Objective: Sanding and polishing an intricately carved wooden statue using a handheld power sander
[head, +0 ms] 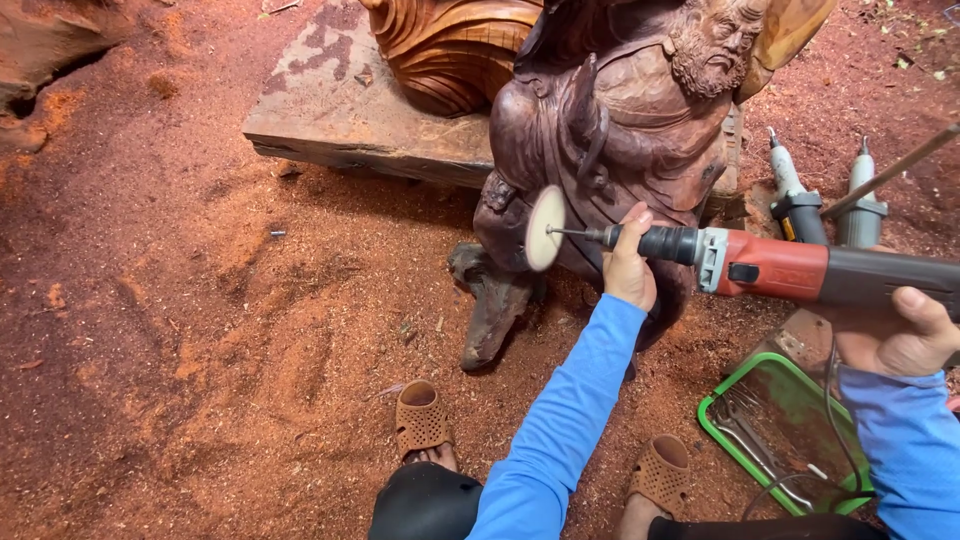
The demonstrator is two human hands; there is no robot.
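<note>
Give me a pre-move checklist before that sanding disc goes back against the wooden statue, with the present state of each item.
1. Right hand grips the power tool body: ok.
2. Left hand steadies the tool's black nose: ok.
3. Sanding disc seated on its shaft, beside the carved statue: ok; whether it touches the wood: cannot tell.
4. Disc spinning or stopped: cannot tell.
5. Cord clear of the green tray: not ok, it trails across it.
6. Feet in open sandals close below the work: not ok.

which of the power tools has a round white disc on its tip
The red and black rotary tool held in both hands; the two grey tools standing behind it show no disc.
</note>
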